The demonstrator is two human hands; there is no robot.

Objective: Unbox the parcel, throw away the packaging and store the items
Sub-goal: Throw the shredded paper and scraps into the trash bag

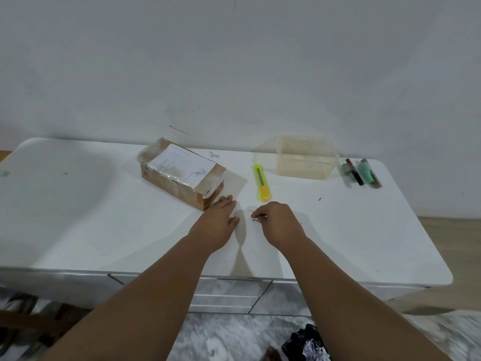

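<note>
A taped cardboard parcel (182, 174) with a white label lies on the white table (78, 217), left of centre. My left hand (220, 217) lies flat with straight fingers, its fingertips touching the parcel's near right corner. My right hand (278, 220) hovers just right of it with fingers curled, pinching a tiny scrap (255, 218) that may be tape. A yellow box cutter (261, 186) lies just beyond my right hand.
A clear plastic container (304, 158) stands at the back right. Small cosmetic items in clear packaging (360, 173) lie to its right. A black bag (307, 342) sits on the marbled floor below. Drawers show under the table's front edge.
</note>
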